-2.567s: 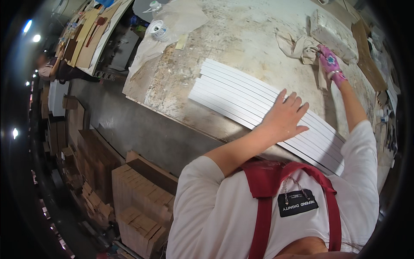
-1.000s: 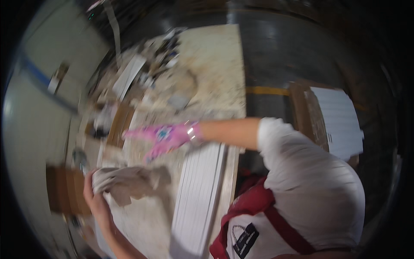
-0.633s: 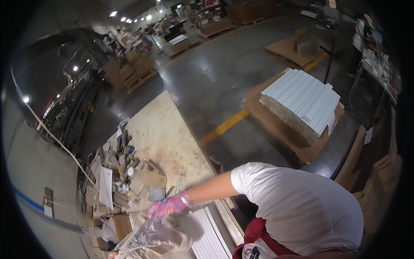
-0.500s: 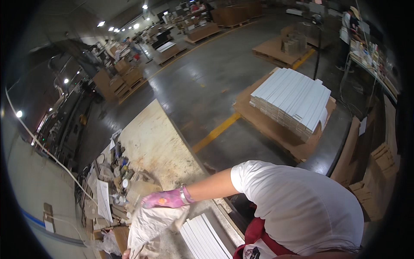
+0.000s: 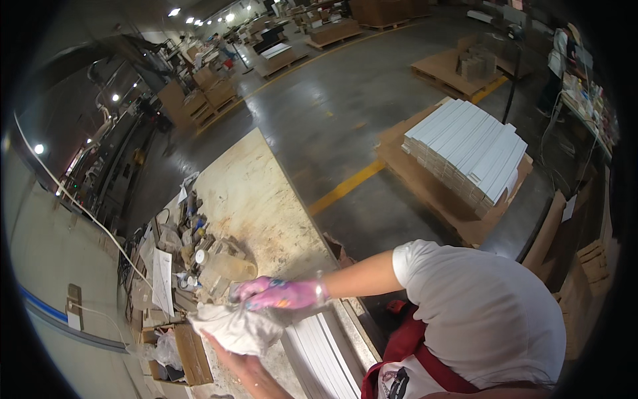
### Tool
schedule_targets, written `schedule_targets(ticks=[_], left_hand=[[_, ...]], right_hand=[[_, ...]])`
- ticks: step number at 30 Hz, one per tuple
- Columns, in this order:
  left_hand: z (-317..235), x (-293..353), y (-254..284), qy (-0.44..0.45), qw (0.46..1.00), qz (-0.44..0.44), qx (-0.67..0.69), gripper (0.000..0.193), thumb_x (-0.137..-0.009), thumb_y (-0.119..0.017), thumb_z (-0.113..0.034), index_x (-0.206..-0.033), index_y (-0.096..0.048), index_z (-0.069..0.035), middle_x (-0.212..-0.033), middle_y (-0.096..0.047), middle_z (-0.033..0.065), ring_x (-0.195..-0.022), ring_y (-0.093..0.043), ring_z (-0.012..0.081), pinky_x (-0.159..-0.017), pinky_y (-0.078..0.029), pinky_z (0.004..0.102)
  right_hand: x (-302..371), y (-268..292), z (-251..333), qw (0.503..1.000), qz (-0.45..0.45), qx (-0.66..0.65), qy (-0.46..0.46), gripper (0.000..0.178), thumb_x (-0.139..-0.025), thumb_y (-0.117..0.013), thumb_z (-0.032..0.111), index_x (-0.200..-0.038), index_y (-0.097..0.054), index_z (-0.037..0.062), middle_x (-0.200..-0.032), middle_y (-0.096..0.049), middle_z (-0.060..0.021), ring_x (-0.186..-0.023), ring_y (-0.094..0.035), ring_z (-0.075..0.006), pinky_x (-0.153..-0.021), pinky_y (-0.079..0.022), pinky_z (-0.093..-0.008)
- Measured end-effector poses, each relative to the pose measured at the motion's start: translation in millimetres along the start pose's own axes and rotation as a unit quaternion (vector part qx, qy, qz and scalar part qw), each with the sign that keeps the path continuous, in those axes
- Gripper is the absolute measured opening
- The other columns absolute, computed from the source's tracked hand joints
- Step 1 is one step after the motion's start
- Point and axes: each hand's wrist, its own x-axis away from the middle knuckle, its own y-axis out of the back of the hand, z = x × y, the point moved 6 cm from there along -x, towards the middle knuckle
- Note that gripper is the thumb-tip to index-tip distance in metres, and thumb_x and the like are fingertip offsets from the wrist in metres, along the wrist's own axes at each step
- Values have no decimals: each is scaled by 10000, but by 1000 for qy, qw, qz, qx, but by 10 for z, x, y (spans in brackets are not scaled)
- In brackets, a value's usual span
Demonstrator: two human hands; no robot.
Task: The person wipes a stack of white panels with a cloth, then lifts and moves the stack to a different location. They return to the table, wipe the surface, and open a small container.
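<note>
A crumpled white cloth point(image 5: 242, 330) is bunched over the bench between my hands. My left hand point(image 5: 229, 356), bare, comes up from the lower edge and grips the cloth from below; the cloth hides most of its fingers. My right hand point(image 5: 282, 294) wears a stained pink-purple glove, and its fingers are closed just above the cloth. A small greyish thing shows at its fingertips, too unclear to name. Close beyond the glove lies a cloudy plastic bottle point(image 5: 229, 267) with a white cap. Long white strips point(image 5: 319, 352) lie side by side below my right forearm.
The worn workbench point(image 5: 249, 179) stretches away, with bottles and clutter along its left edge. An open cardboard box point(image 5: 193, 356) with plastic bags stands at lower left. White boards point(image 5: 465, 149) are stacked on a pallet at right. Another person point(image 5: 555, 70) stands at the far right.
My left hand has come up into view with the cloth, which is now bunched instead of hanging stretched. My right hand has shifted right, and the bottle shows more. The view has turned slightly.
</note>
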Motion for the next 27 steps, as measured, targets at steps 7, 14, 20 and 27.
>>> schedule_targets(ticks=[7,14,20,27], left_hand=[[919,-539,336,-45,952,115,-281,348,-905,-576,-256,-1156,-565,-15,-1005,-604,55,-890,-578,151,-770,-487,311],[335,-1270,648,-44,892,30,-449,438,-927,-549,-288,-1306,-441,-97,-1111,-556,65,-1001,-536,171,-885,-417,354],[804,-2409,452,-138,884,-4,-446,810,-837,-687,-355,-1434,-225,-60,-1394,-387,157,-1236,-430,255,-969,-382,391],[1118,-2409,-67,-181,851,-128,-477,876,-724,-791,-315,-1366,-322,54,-1310,-475,211,-1179,-486,324,-988,-404,403]], right_hand=[[407,26,-457,936,-18,-325,-134,708,-878,-613,174,-1445,-202,78,-1365,-415,-69,-1161,-480,-171,-971,-399,-316],[968,1137,-626,976,-126,176,-20,387,-806,-533,-68,-1176,-574,41,-1157,-578,-113,-1119,-503,-242,-967,-400,-343],[1187,1295,-904,988,-141,64,6,541,-872,-500,338,-1301,-449,12,-1273,-482,-135,-1201,-448,-262,-1039,-337,-361],[1504,1554,-1111,970,-212,-118,-4,850,-826,-386,689,-1329,-426,5,-1367,-428,-123,-1278,-384,-231,-1094,-257,-384]])
